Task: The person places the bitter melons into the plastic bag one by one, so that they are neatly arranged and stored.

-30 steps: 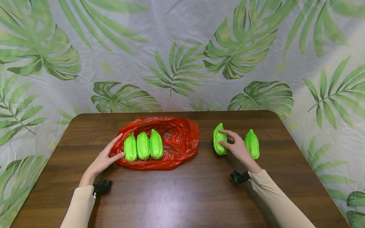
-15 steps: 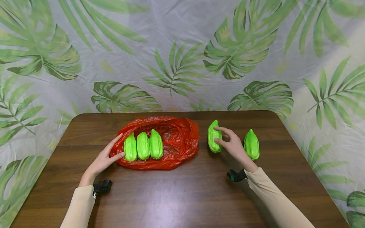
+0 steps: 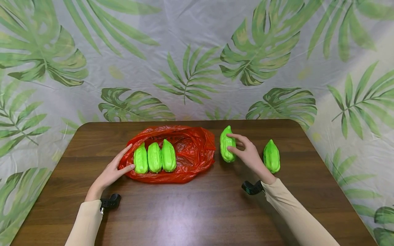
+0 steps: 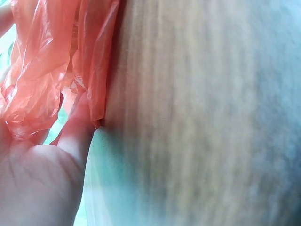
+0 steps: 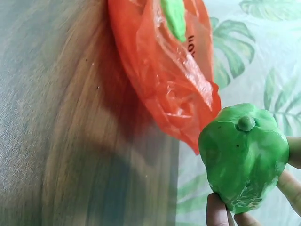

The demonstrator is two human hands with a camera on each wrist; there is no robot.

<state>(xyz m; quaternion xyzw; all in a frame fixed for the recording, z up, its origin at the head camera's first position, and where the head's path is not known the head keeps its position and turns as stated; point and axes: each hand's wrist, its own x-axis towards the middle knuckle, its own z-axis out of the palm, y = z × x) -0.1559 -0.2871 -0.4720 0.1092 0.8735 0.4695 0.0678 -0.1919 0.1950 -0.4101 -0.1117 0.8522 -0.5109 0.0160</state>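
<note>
Across the wooden desk (image 3: pixel 184 212), from my remote seat, I see a person's right hand (image 3: pixel 250 154) pinching a ribbed green fruit (image 3: pixel 225 145) between thumb and fingers, its pointed tip facing the far edge. It sits just right of the red plastic bag (image 3: pixel 197 150), with a small gap between them in the head view. On the bag's other side, the left hand (image 3: pixel 110 173) is spread wide, thumb well apart from the fingers, touching the left rim; my left wrist view shows red film hanging over part of it. Inside the bag, toward the left, I count three similar fruits (image 3: pixel 155 158) lying side by side. One lone fruit (image 3: pixel 272 158) lies on the desk to the right of the right hand. Both arms wear beige sleeves (image 3: pixel 84 222) and black wrist devices (image 3: pixel 253 188); behind everything hangs a leaf-print cloth (image 3: pixel 191 30).
</note>
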